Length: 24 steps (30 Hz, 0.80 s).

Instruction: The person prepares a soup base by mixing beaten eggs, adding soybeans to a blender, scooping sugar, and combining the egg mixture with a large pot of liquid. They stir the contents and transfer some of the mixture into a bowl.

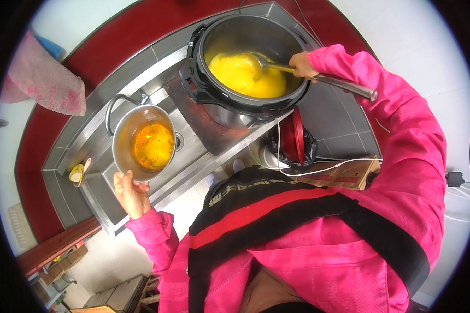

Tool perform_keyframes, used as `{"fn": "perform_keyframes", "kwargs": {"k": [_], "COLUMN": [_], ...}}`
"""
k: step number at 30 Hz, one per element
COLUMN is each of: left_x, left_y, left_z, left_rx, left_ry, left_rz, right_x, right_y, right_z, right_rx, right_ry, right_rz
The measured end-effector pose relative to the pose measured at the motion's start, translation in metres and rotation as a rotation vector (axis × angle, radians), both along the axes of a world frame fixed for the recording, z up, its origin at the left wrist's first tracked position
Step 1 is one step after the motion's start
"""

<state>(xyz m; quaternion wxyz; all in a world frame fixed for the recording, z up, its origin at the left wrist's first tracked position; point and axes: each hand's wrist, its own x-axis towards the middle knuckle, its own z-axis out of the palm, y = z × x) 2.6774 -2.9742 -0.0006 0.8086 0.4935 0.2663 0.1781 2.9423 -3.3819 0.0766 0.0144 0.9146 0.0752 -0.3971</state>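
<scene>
My left hand (132,193) pinches the near rim of a round steel pot (122,137), held over the sink at the left. Orange-yellow liquid (153,146) with oily bits lies in its bottom. My right hand (303,66) grips the long metal handle of a ladle (346,85); the handle's end sticks out past my wrist. The ladle's bowl (259,59) dips into bright yellow liquid (239,76) inside a large electric pressure cooker (254,33) with a black rim and no lid on. Part of the ladle bowl is hidden by the liquid.
A curved faucet (111,111) rises behind the steel sink (194,131). The cooker stands on a dark board (207,133) across it. Below are a red lid (297,135), a black-bagged bin (311,146), a white cable (317,171) and a cardboard box (337,178). A cloth (49,80) hangs left.
</scene>
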Motion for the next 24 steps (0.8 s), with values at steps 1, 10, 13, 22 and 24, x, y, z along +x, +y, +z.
{"fn": "perform_keyframes", "kwargs": {"k": [1,10,13,22,24], "left_x": [0.0,0.004,0.004,0.001,0.003], "left_y": [0.0,-0.002,-0.003,-0.006,-0.008], "left_z": [-0.001,-0.006,-0.005,-0.003,-0.003], "left_rx": [0.0,-0.032,-0.032,-0.004,-0.01], "left_ry": [0.004,-0.014,-0.007,-0.024,-0.022], "left_rz": [0.001,-0.015,-0.015,-0.046,-0.054], "right_x": [-0.003,-0.032,-0.031,-0.001,-0.007], "right_y": [-0.002,0.02,0.026,-0.01,-0.018], "right_z": [0.006,0.04,0.017,0.011,0.025], "right_rx": [0.001,0.197,0.387,0.148,0.109], "right_ry": [0.044,0.365,0.218,0.063,0.133], "right_rz": [0.021,-0.044,0.011,0.036,0.033]}}
